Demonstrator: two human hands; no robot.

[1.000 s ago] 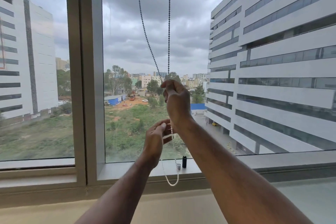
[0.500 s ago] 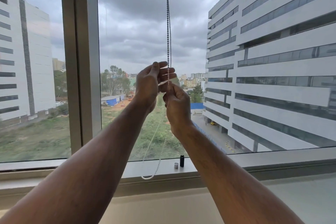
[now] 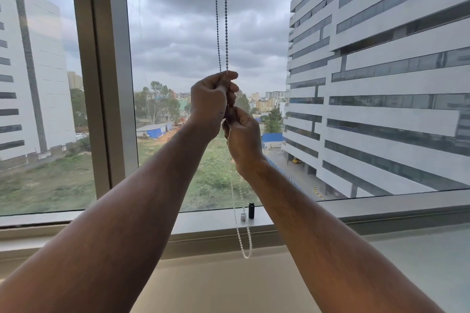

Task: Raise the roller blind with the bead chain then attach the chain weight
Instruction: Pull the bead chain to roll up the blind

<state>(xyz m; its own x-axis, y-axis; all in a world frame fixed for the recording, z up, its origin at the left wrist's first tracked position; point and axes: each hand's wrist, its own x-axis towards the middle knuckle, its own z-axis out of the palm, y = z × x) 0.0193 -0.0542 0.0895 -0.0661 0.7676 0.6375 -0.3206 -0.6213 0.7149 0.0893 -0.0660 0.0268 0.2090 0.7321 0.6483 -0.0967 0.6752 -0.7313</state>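
The bead chain point(image 3: 220, 20) hangs as two strands in front of the window glass. My left hand point(image 3: 209, 101) is closed around both strands, uppermost. My right hand point(image 3: 241, 134) grips the chain just below it, touching the left hand. Below my hands the white loop of the chain point(image 3: 244, 241) dangles past the sill. Two small parts stand on the window sill point(image 3: 330, 207): a black cylinder point(image 3: 251, 210) and a short silver piece point(image 3: 243, 217), beside the hanging loop. The blind itself is out of view above.
A grey window mullion point(image 3: 104, 84) stands to the left of my hands. A beige ledge point(image 3: 216, 284) lies under my forearms. Outside the glass are office buildings, a grassy lot and a cloudy sky.
My left hand went from below my right hand up to above it and closed on the chain. The two strands, spread apart a second ago, now hang close together.
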